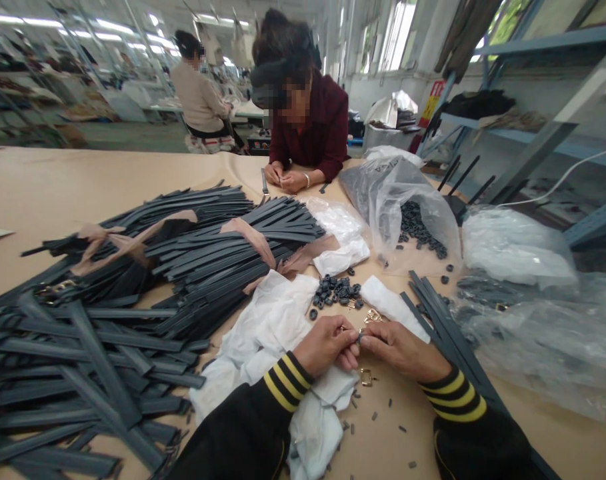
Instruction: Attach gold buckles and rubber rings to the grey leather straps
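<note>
My left hand (pixel 331 341) and my right hand (pixel 399 347) meet above the table, fingertips pinched close together. A small dark piece shows between them, mostly covered by the fingers, and I cannot tell its kind. Just below the fingertips a gold buckle (pixel 366 378) lies on the tabletop. More gold buckles (pixel 373 316) are behind my right hand. Beyond my left hand sits a pile of small dark strap loops (pixel 335 291). A crumpled white cloth (pixel 263 333) spreads beneath and beside my left forearm.
Bundles of dark straps (pixel 243 240) tied with fabric strips lie left, near loose straps (pixel 83 373). An open plastic bag (pixel 423 200) holds more loops. Other straps (pixel 447 333) and plastic bags (pixel 543 353) lie right. Across the table (pixel 33 173), a person (pixel 307 120) handles something small.
</note>
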Available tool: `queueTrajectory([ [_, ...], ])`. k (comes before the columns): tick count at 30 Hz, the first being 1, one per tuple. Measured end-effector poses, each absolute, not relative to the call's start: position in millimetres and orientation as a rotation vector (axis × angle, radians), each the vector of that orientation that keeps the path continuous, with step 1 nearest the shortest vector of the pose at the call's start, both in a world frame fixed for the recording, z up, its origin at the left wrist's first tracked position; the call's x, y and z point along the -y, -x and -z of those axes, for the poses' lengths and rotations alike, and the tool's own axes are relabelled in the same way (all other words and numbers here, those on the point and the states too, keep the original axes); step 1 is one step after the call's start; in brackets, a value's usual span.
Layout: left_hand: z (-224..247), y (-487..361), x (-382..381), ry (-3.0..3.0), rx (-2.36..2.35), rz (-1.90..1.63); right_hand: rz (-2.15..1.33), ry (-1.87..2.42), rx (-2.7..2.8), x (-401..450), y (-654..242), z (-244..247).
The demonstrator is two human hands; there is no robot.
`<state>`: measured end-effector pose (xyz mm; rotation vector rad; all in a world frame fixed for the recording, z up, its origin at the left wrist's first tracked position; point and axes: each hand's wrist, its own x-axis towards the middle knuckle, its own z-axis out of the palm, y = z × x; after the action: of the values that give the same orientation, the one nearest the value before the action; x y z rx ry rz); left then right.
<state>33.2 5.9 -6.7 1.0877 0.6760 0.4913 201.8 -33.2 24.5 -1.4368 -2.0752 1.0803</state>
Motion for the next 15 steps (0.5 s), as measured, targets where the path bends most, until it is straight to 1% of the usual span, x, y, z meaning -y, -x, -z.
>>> queueTrajectory([
  [2,8.9,-34.4,-4.8,-1.134,-0.703,-0.524,-1.054,1.511,2.046,27.2,-202.3,-26.5],
  [3,9.9,-35.2,-4.0,-1.154,-0.716,-0.547,-0.974,1.574,2.015,22.5,-202.1,-27.6],
  [6,11.5,-37.4,-2.2,-1.199,-0.759,-0.59,-0.535,1.799,2.009,4.4,-198.3,-28.0],
  [8,11.8,-38.3,-1.9,-1.204,-0.782,-0.605,-0.346,1.908,2.091,-6.7,-193.4,-24.9],
  [15,11.8,-37.8,-3.8,-1.234,-0.782,-0.599,-0.345,1.953,2.164,-19.9,-183.0,-12.0],
])
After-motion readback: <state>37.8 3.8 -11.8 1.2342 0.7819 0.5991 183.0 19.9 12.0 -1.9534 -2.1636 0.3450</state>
